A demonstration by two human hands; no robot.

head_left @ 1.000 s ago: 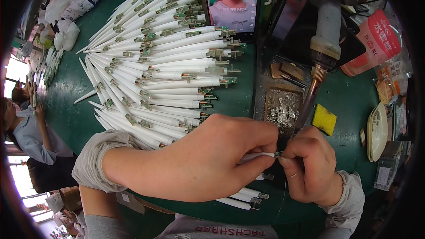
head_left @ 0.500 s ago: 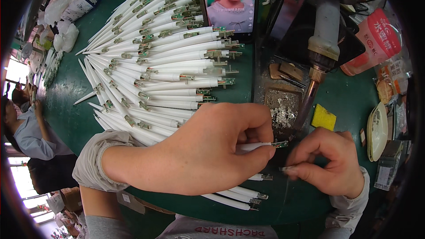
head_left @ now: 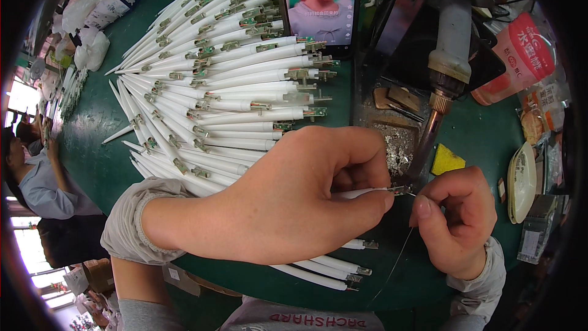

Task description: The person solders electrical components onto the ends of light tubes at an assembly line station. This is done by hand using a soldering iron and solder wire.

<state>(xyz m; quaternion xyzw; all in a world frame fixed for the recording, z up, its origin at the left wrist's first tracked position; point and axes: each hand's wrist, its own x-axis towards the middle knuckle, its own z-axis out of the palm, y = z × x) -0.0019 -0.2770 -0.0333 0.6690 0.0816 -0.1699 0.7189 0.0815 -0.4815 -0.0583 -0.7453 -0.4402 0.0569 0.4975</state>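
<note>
A fan of white tubes (head_left: 245,96), too crowded to count, spreads from upper left to centre, with green tabletop (head_left: 86,129) open along its left; mid-frame, the left hand (head_left: 300,196) pinches one white tube (head_left: 361,194) tipped by a circuit board (head_left: 401,190), above four loose tubes (head_left: 340,265) near the table's lower edge. Rightward, one soldering iron (head_left: 450,55) slants down close to that board, one yellow sponge (head_left: 448,159) lies beside it, and the right hand (head_left: 459,220), fingers curled, pinches one thin wire (head_left: 401,254), with tabletop open between it and one pale dish (head_left: 522,184).
</note>
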